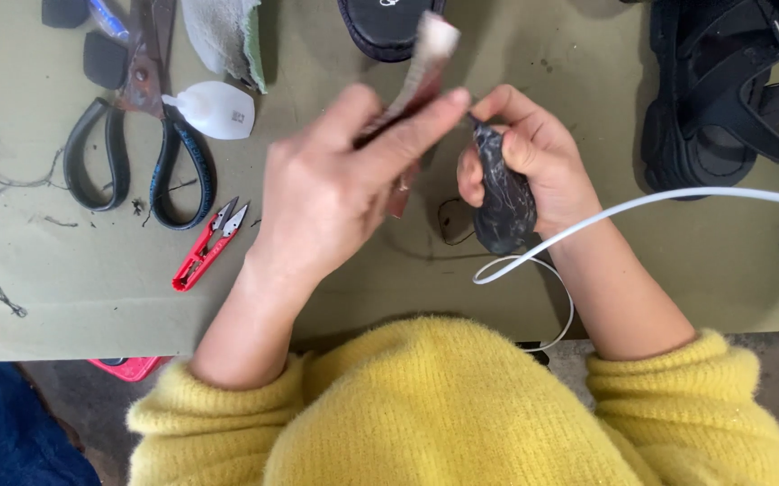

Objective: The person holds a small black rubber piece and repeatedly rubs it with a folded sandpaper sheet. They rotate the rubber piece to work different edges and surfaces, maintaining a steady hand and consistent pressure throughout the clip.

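Glossy black pouch point(504, 193), fuzzy yellow knit sleeves point(686, 396), matt olive tabletop point(92, 288), red plastic w/ metal snips point(207, 245).

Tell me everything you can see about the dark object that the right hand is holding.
The dark object is a black, drop-shaped piece with faint pale veins, like marbled leather or plastic; its material cannot be told for sure. It stands nearly upright above the olive table, narrow end up and rounded end down. The right hand wraps around its upper half, with the thumb and forefinger pinching the tip. The left hand holds a separate brownish strip close beside it. A white cable passes just beside its lower end.
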